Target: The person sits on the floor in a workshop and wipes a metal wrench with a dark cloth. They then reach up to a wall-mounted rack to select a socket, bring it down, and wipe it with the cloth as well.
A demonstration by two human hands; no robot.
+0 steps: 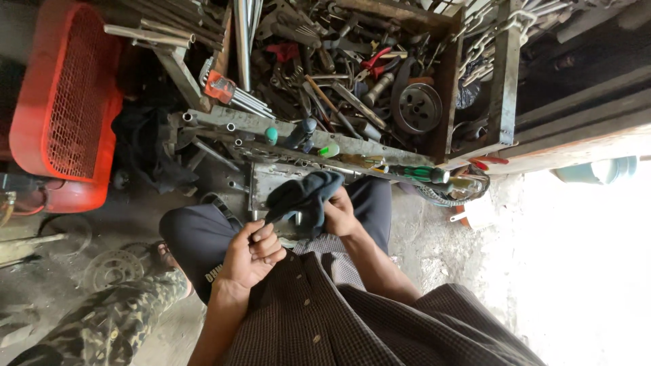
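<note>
Wooden tool crate (444, 88) up top, full of wrenches, pliers & a pulley wheel (418, 107). Below it, dark blue rag (305, 196) at frame centre above person's lap, long axis running lower-left to upper-right. Right hand (339, 213) closed round rag's right end; left hand (252, 252) fisted on its lower-left tail.

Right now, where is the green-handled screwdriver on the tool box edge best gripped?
Take the green-handled screwdriver by its thick ribbed handle, coming from above. It lies flat along the tool box edge with the handle exposed, while the thin shaft runs toward the dark cloth in the hands.
</note>
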